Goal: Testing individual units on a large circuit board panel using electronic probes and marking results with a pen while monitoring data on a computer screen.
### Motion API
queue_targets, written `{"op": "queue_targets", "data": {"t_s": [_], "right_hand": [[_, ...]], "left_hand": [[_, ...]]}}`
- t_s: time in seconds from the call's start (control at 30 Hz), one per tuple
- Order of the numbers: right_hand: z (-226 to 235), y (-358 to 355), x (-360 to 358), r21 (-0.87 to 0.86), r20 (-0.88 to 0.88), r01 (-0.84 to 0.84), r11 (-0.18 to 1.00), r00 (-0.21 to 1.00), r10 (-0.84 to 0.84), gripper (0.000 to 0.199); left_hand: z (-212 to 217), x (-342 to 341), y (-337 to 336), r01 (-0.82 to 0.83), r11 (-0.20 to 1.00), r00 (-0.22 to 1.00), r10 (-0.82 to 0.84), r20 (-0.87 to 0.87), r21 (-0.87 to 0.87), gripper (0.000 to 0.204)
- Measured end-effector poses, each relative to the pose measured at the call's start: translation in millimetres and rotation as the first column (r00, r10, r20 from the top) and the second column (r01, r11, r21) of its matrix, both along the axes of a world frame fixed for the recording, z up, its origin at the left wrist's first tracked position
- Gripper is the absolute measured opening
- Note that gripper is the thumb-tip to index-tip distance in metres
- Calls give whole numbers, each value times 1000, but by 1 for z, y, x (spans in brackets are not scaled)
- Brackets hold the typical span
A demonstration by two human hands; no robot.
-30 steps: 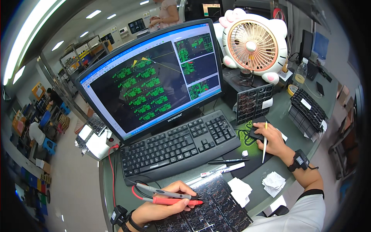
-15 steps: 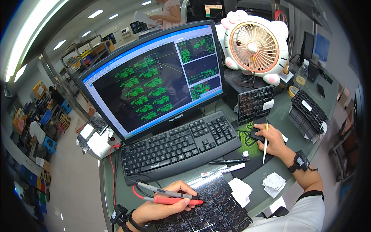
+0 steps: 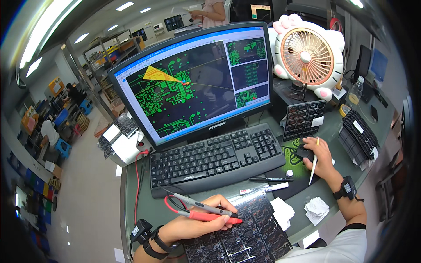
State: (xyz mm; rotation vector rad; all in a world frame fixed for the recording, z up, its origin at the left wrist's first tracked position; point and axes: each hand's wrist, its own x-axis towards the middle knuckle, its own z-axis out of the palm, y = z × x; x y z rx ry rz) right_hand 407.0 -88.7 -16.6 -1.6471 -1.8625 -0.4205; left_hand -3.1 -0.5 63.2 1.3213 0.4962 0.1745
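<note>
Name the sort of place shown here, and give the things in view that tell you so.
Most likely an electronics test or repair bench in a factory. The left hand holds probes over a black circuit board panel, a monitor shows a green board layout, and shelving stands behind.

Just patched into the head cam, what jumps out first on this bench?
The big monitor at centre, showing green circuit traces, and the cat-shaped desk fan to its right. Below the keyboard, the left hand holds red and grey probes over a dark circuit panel; the right hand rests on a mouse.
</note>
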Motion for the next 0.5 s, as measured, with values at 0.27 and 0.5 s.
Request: {"op": "queue_targets", "data": {"t_s": [0.27,0.5], "right_hand": [[39,6,-49,-19,-563,-276,961,797,218,55],[81,11,-119,55,-469,-681,730,628,621,28]], "left_hand": [[-1,4,8,-2,998,1000,3,-12,56,24],[-4,4,9,-19,987,1000,21,-15,159,20]]}}
